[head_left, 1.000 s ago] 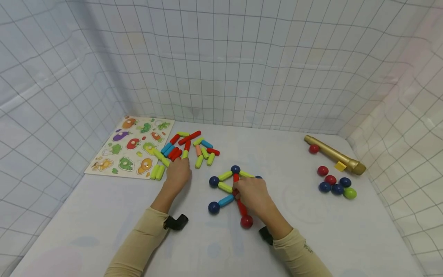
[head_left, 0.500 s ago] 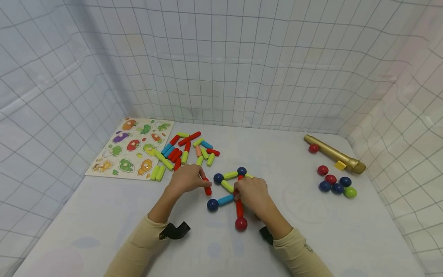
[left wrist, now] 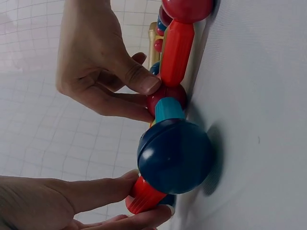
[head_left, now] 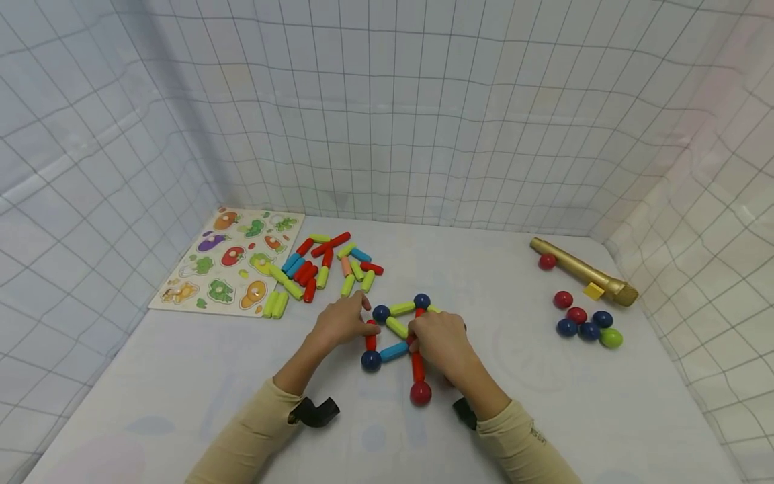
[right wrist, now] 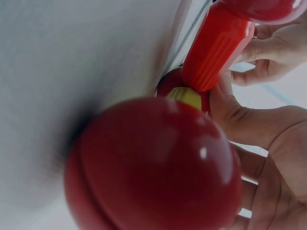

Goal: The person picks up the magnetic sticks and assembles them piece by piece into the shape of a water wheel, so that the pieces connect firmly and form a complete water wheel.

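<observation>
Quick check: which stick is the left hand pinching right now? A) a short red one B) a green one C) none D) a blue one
A: the left hand pinches a short red stick between the two dark blue balls.

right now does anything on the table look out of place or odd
Nothing stands out. The left hand pinches a short red rod against the ball-and-rod frame, which the right hand steadies; loose rods and spare balls lie in tidy clusters.

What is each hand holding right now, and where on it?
Left hand pinches a short red rod by its side. Right hand grips the central red ball of the structure.
</observation>
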A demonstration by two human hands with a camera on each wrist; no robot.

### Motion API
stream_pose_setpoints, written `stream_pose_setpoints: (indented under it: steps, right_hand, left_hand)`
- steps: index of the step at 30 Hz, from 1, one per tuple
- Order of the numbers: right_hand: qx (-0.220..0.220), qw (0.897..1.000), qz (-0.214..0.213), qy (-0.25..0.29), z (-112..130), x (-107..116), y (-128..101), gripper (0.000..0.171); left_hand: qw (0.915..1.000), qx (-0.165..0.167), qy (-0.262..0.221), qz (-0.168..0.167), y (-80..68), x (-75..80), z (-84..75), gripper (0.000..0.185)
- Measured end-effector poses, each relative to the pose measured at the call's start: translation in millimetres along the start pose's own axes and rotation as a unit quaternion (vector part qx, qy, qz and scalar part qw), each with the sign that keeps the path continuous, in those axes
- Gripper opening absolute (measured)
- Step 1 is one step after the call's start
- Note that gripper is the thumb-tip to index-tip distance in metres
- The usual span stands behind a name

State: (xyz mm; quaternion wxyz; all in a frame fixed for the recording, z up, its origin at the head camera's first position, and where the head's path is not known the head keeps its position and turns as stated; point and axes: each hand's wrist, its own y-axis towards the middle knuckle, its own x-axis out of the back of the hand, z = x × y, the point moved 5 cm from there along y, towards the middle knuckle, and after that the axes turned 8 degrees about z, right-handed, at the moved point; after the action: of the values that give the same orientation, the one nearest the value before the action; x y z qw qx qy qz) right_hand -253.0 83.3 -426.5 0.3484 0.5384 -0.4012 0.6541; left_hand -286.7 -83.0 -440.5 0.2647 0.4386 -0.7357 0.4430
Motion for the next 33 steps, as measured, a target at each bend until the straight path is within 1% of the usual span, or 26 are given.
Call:
stream_pose_setpoints:
  steps: [4, 11, 17, 20, 22, 23, 25, 27, 28, 29, 30, 33]
  right_hand:
    - [0.000, 1.000, 0.004, 0.001, -0.2, -0.3, 0.0, 0.008]
    - [0.001, 1.000, 0.002, 0.003, 0.0, -0.1, -0.7, 0.008]
    - [0.009, 1.000, -0.002, 0.003, 1.0, 0.6, -1.7, 0.009]
    - [0.015, 1.000, 0.002, 0.002, 0.5, 1.5, -2.0, 0.012]
    - [0.024, 1.000, 0.010, 0.008, -0.3, 2.6, -2.1, 0.013]
    - [0.029, 0.999, 0.015, 0.015, -0.6, 2.9, -2.2, 0.013]
    - [0.041, 0.998, 0.026, 0.030, -1.3, 3.1, -2.1, 0.014]
    - [0.052, 0.997, 0.038, 0.044, -2.1, 2.4, -1.8, 0.016]
    - [0.055, 0.996, 0.045, 0.050, -2.3, 1.5, -1.7, 0.018]
    - [0.058, 0.996, 0.050, 0.052, -2.3, 0.7, -1.5, 0.020]
    - [0.060, 0.995, 0.054, 0.052, -2.3, -0.3, -1.3, 0.021]
    - [0.062, 0.995, 0.059, 0.048, -1.8, -2.5, -0.8, 0.020]
  left_hand:
    - [0.9998, 0.001, -0.018, -0.006, 3.1, -5.6, -1.0, 0.055]
    - [0.9996, -0.004, -0.026, -0.006, 7.6, -13.5, -1.8, 0.059]
    - [0.9993, -0.011, -0.033, -0.016, 9.9, -13.8, -1.3, 0.061]
    - [0.9992, -0.018, -0.033, -0.015, 10.5, -10.0, 0.1, 0.054]
    - [0.9991, -0.017, -0.023, -0.030, 11.4, -3.4, 3.5, 0.046]
    - [0.9986, -0.016, -0.012, -0.048, 12.4, 1.4, 5.8, 0.041]
    - [0.9953, -0.004, 0.014, -0.095, 15.4, 12.4, 11.9, 0.032]
    - [0.9891, 0.010, 0.041, -0.141, 20.1, 22.2, 18.1, 0.028]
    - [0.9860, 0.017, 0.054, -0.157, 22.7, 26.0, 20.4, 0.028]
    - [0.9838, 0.023, 0.065, -0.166, 26.1, 28.3, 22.1, 0.031]
    - [0.9829, 0.031, 0.074, -0.166, 29.7, 29.5, 23.4, 0.034]
    - [0.9826, 0.046, 0.099, -0.151, 39.6, 29.6, 24.0, 0.044]
